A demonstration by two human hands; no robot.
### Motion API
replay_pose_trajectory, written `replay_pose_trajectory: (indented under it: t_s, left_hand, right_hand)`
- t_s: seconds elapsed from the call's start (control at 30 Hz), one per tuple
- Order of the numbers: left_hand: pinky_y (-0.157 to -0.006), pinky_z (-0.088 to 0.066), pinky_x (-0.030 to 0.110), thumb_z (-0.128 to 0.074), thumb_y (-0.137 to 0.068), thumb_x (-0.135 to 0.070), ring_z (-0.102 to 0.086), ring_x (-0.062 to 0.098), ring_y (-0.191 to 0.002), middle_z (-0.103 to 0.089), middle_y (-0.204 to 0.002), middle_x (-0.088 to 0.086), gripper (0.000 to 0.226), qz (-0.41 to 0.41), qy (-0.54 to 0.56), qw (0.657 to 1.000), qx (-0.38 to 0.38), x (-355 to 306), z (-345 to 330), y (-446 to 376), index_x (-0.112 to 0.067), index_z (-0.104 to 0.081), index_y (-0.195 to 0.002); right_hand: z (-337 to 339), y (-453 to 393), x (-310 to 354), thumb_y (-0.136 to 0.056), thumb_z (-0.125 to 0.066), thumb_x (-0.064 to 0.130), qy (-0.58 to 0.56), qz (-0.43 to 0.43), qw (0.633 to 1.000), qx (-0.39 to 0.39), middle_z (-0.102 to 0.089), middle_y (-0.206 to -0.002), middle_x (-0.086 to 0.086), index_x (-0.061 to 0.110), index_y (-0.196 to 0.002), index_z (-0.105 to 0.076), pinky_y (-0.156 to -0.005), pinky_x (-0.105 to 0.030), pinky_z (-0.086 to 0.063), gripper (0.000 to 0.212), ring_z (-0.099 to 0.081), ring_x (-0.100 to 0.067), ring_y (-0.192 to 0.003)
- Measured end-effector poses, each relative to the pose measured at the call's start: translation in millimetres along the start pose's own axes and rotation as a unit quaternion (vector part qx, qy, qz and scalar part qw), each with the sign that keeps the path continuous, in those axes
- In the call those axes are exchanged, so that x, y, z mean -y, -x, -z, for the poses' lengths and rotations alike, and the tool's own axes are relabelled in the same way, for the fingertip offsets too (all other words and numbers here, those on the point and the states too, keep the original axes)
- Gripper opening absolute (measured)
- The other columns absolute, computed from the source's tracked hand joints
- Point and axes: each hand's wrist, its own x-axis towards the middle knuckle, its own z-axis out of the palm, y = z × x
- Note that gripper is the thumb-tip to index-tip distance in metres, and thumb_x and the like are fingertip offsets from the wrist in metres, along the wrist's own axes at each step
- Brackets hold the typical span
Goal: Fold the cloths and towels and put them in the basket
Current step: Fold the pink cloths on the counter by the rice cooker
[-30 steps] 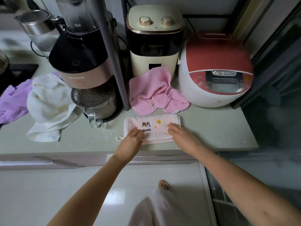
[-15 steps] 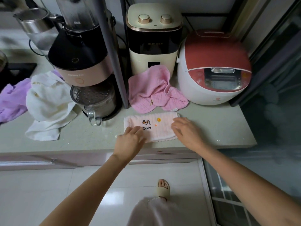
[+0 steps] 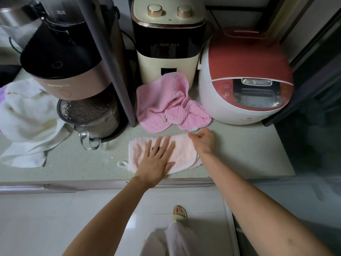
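Note:
A folded pale pink towel [image 3: 186, 154] lies on the counter near its front edge. My left hand [image 3: 156, 159] lies flat on it, fingers straight and spread, covering its embroidered picture. My right hand [image 3: 203, 140] is at the towel's far right corner, fingers loosely curled; whether it pinches the cloth cannot be told. A crumpled brighter pink cloth [image 3: 166, 106] sits just behind. A crumpled white cloth [image 3: 27, 122] lies at the left, with a sliver of purple cloth [image 3: 1, 93] at the left edge. No basket is in view.
A red and white rice cooker [image 3: 245, 76] stands at the back right, a cream and black appliance [image 3: 168, 43] in the middle, a blender with a glass jug [image 3: 86, 115] at the left. A grey post [image 3: 114, 71] rises beside the pink cloth. The counter [image 3: 249, 154] ends at the right.
My left hand slid forward onto the middle of the pale pink towel and now lies flat. My right hand moved from the towel's right end up to its far right corner.

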Motion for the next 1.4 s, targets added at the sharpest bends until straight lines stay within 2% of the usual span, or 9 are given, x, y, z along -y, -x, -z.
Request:
replay_pose_trajectory:
  t_s: [0.37,0.47,0.6,0.77,0.9,1.0,1.1,1.3,1.4]
  left_hand:
    - [-0.113,-0.006,0.054,-0.003,-0.097,-0.057,-0.008,0.025,-0.147,-0.014,-0.159,0.003,0.068,0.029,0.002,0.999,0.024,-5,6,0,-0.018,-0.017,-0.152]
    - [-0.115,0.003,0.053,0.009,-0.091,-0.061,0.007,0.024,-0.147,0.004,-0.16,0.001,0.076,0.035,0.001,0.998,0.045,-5,5,-2,-0.019,-0.004,-0.153]
    - [-0.116,0.011,0.051,0.017,-0.085,-0.064,0.017,0.022,-0.146,0.017,-0.158,-0.002,0.08,0.048,0.01,0.997,0.052,-5,4,-3,-0.02,0.007,-0.152]
    - [-0.118,0.006,0.042,0.0,-0.088,-0.067,0.017,0.017,-0.145,0.014,-0.157,-0.003,0.081,0.043,0.132,0.99,0.016,-5,22,1,-0.019,-0.005,-0.153]
    - [-0.109,-0.033,0.037,-0.042,-0.096,-0.038,-0.042,0.026,-0.125,-0.045,-0.134,0.009,0.044,0.255,0.334,0.867,-0.269,9,39,20,-0.007,-0.049,-0.126]
    - [-0.082,-0.045,0.036,-0.05,-0.096,-0.035,-0.054,0.024,-0.09,-0.054,-0.097,0.007,0.027,0.431,0.445,0.743,-0.252,25,49,23,-0.008,-0.053,-0.094]
    - [-0.055,-0.032,0.034,-0.048,-0.096,-0.043,-0.044,0.023,-0.062,-0.045,-0.06,0.005,0.047,0.485,0.448,0.739,-0.137,36,55,14,-0.008,-0.044,-0.064]
    - [-0.062,-0.035,0.03,-0.06,-0.089,-0.033,-0.038,0.018,-0.06,-0.043,-0.061,0.002,0.037,0.505,0.538,0.655,-0.162,37,55,-9,-0.014,-0.047,-0.06]
    - [-0.059,-0.025,0.028,-0.054,-0.091,-0.02,-0.032,0.018,-0.058,-0.035,-0.06,-0.002,0.038,0.477,0.462,0.711,-0.231,27,51,-5,-0.016,-0.035,-0.059]
  right_hand:
    - [5,2,-21,-0.08,-0.067,0.0,-0.091,-0.035,0.993,-0.063,-0.06,-0.077,-0.012,-0.002,-0.084,-0.063,-0.066,-0.023,-0.038,0.006,-0.053,-0.02,-0.075]
    - [8,20,-18,-0.083,-0.061,-0.003,-0.024,0.105,0.991,-0.08,-0.057,-0.092,-0.012,0.005,-0.097,-0.051,-0.076,-0.031,-0.043,0.019,-0.053,-0.024,-0.085]
    - [11,29,-31,-0.096,-0.039,0.025,0.254,0.403,0.878,0.046,-0.044,-0.144,-0.011,0.007,-0.137,-0.045,-0.109,-0.036,-0.024,0.045,-0.038,-0.024,-0.134]
    - [19,23,-48,-0.093,-0.014,0.042,0.439,0.385,0.805,0.106,-0.029,-0.154,-0.007,0.008,-0.145,-0.035,-0.114,-0.04,-0.009,0.065,-0.026,-0.024,-0.143]
    - [-8,51,-19,-0.094,-0.031,0.03,0.355,0.402,0.843,0.04,-0.043,-0.144,-0.018,0.0,-0.133,-0.05,-0.111,-0.043,-0.019,0.053,-0.039,-0.032,-0.135]
    - [-31,70,-21,-0.094,-0.031,0.037,0.354,0.418,0.832,0.084,-0.041,-0.146,-0.015,0.005,-0.137,-0.047,-0.112,-0.041,-0.017,0.056,-0.037,-0.03,-0.137]
    - [-36,70,-34,-0.097,-0.027,0.042,0.395,0.422,0.81,0.098,-0.032,-0.152,-0.011,0.011,-0.144,-0.038,-0.115,-0.041,-0.014,0.057,-0.027,-0.025,-0.142]
    - [-35,64,-37,-0.097,-0.026,0.046,0.428,0.438,0.783,0.105,-0.031,-0.153,-0.01,0.012,-0.146,-0.034,-0.115,-0.043,-0.016,0.06,-0.029,-0.025,-0.142]
    - [-34,60,-38,-0.097,-0.026,0.047,0.432,0.434,0.783,0.107,-0.03,-0.154,-0.009,0.015,-0.148,-0.031,-0.116,-0.044,-0.016,0.06,-0.027,-0.025,-0.142]
